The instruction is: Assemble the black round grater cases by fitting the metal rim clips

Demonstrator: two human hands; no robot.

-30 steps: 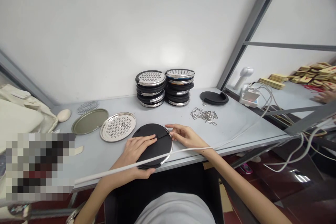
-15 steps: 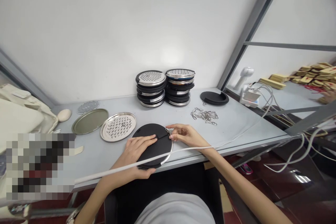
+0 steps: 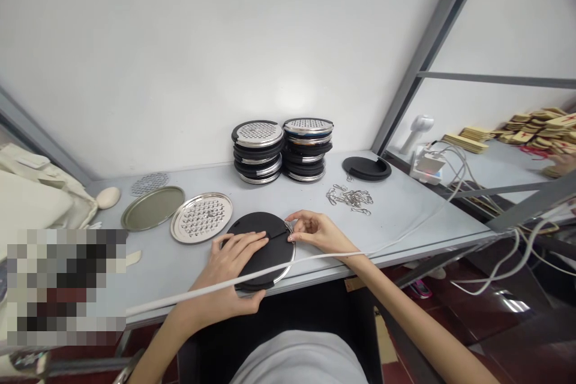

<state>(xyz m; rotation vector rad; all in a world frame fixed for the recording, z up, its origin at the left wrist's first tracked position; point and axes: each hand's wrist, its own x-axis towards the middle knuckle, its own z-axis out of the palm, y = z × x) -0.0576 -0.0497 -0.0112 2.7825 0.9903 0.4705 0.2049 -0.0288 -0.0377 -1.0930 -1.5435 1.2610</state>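
Note:
A black round disc (image 3: 265, 258) with a silver rim along its right side lies at the table's front edge. My left hand (image 3: 236, 261) grips it from the left, fingers flat on top and thumb at the near edge. At the disc's upper right edge, my right hand (image 3: 315, 231) pinches a small metal wire clip (image 3: 289, 227), partly hidden by the fingers. Beyond that hand is a pile of similar metal clips (image 3: 355, 197). Left of the disc rests a round metal grater plate (image 3: 202, 218), overlapping an olive-green round plate (image 3: 153, 208).
Two stacks of round graters with black holders, a left stack (image 3: 258, 153) and a right stack (image 3: 308, 150), stand by the wall. Another black round holder (image 3: 366, 168) lies at right. A white cable (image 3: 324, 255) crosses in front of my forearms. A person's hand (image 3: 564, 162) shows far right.
My right thumb and fingertips have shifted slightly at the clip on the disc's edge. My left hand stays on the disc, and the view has moved very little.

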